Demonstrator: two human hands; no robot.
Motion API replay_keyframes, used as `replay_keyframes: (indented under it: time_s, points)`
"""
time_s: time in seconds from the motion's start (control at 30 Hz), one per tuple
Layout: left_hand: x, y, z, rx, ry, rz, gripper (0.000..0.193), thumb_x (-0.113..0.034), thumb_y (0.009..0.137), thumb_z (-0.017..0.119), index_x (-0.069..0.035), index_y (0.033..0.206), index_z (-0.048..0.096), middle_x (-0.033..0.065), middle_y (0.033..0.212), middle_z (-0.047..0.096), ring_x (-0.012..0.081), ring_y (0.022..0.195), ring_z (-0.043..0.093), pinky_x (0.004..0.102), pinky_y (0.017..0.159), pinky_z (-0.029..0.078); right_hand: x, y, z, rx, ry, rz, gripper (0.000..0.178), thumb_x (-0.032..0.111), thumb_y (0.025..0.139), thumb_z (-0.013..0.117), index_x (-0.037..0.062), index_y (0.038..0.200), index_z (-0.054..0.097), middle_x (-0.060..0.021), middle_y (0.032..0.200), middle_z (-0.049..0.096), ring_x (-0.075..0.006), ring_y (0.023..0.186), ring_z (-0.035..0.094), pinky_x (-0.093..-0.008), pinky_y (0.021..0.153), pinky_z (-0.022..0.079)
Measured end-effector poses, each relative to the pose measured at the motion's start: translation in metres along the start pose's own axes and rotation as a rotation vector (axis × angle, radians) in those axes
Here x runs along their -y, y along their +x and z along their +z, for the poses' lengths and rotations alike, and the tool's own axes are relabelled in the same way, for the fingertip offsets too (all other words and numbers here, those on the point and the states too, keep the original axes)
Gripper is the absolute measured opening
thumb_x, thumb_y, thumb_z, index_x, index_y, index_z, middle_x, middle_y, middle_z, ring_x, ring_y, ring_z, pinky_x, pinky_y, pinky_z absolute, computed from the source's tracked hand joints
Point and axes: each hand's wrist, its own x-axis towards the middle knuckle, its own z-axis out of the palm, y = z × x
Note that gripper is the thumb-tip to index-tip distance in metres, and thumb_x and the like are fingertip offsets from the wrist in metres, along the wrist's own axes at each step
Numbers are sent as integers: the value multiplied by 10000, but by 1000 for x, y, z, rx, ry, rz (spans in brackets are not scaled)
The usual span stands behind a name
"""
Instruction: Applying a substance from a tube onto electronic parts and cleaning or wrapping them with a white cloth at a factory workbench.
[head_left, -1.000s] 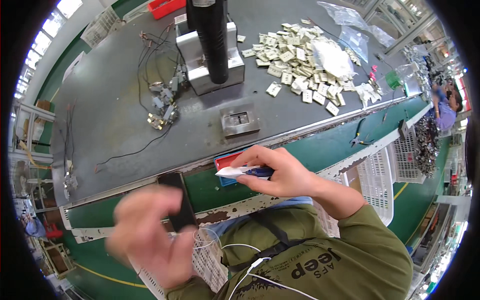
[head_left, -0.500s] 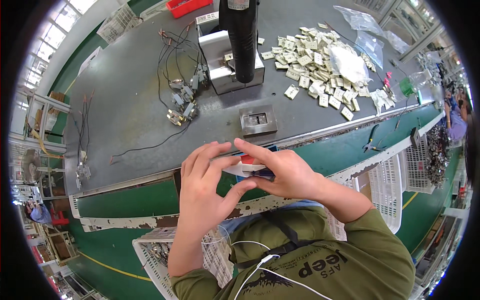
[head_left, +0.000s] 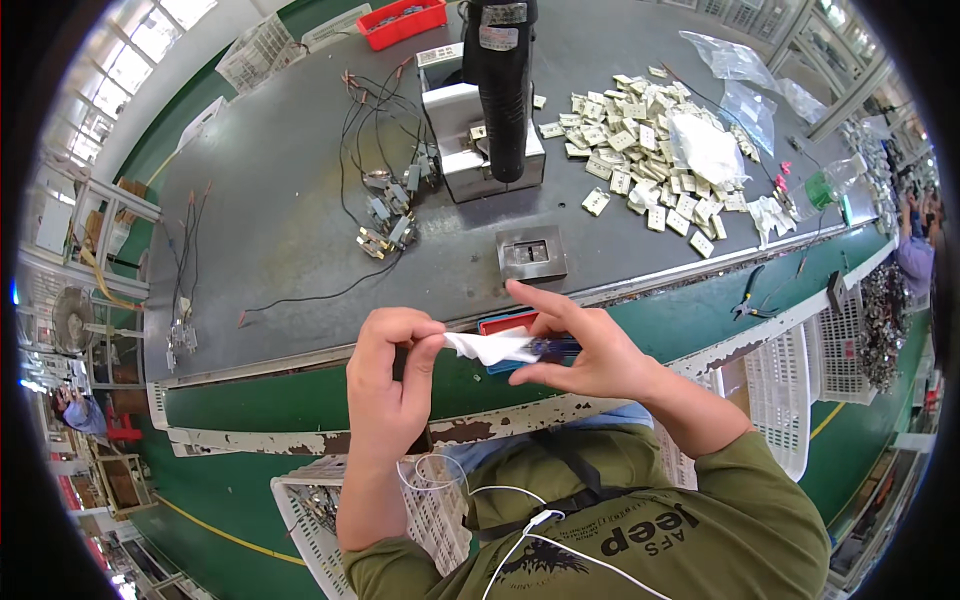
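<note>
In front of me, my left hand [head_left: 388, 375] is closed, its thumb and forefinger pinching one end of a crumpled white sheet [head_left: 485, 347], thin like tissue or cloth. The sheet stretches across to my right hand [head_left: 600, 352]. A dark blue object [head_left: 557, 348] lies between the thumb and fingers of that hand, at the sheet's right end; its kind cannot be made out. My right forefinger points out toward a metal fixture block [head_left: 532, 253] on the table. Behind the sheet, a small red and blue tray [head_left: 500, 324] is partly hidden.
A black-handled powered tool [head_left: 508, 100] stands upright over a metal stand [head_left: 466, 170]. Left of it lie wired plug parts [head_left: 395, 205]. A heap of cream plastic pieces [head_left: 640, 140] fills the right side. Pliers [head_left: 748, 295] rest on the green ledge.
My left hand has moved left and closed on the white sheet, drawing it out straight. More of the red and blue tray shows. The head view has shifted slightly.
</note>
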Motion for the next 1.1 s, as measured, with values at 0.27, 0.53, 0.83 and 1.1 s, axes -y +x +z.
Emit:
replay_keyframes:
  time_s: [0.27, 0.53, 0.83, 1.1]
  points:
    - [-6, 8, -11, 38, 47, 13, 102, -14, 823, 632, -14, 893, 558, 65, 829, 591, 142, 664, 516, 242, 614, 423, -25, -7, -6, -94, 397, 149, 198, 111, 934, 506, 25, 1113, 495, -51, 784, 600, -109, 730, 568, -247, 672, 459]
    - [-17, 7, -10, 78, 5, -23, 95, -14, 819, 636, -6, 884, 568, 64, 817, 594, 133, 627, 510, 240, 585, 418, 26, 25, 8, -17, 266, 26, 417, 160, 781, 737, 64, 1088, 474, 10, 932, 536, -30, 674, 425, -183, 582, 361]
    - [-17, 8, -10, 94, 5, -2, 102, -17, 811, 643, -13, 887, 575, 67, 800, 589, 138, 611, 514, 247, 562, 416, 22, 29, 14, -26, 233, 49, 93, 72, 828, 664, 9, 850, 599, 22, 741, 524, -30, 630, 425, -200, 532, 333]
    - [-20, 10, -11, 104, 200, 94, 139, 23, 776, 635, -26, 891, 574, 83, 822, 589, 202, 681, 559, 289, 574, 445, 22, 29, 6, -8, 250, 62, 166, 164, 877, 609, -1, 896, 607, -9, 744, 564, -38, 608, 461, -217, 536, 387]
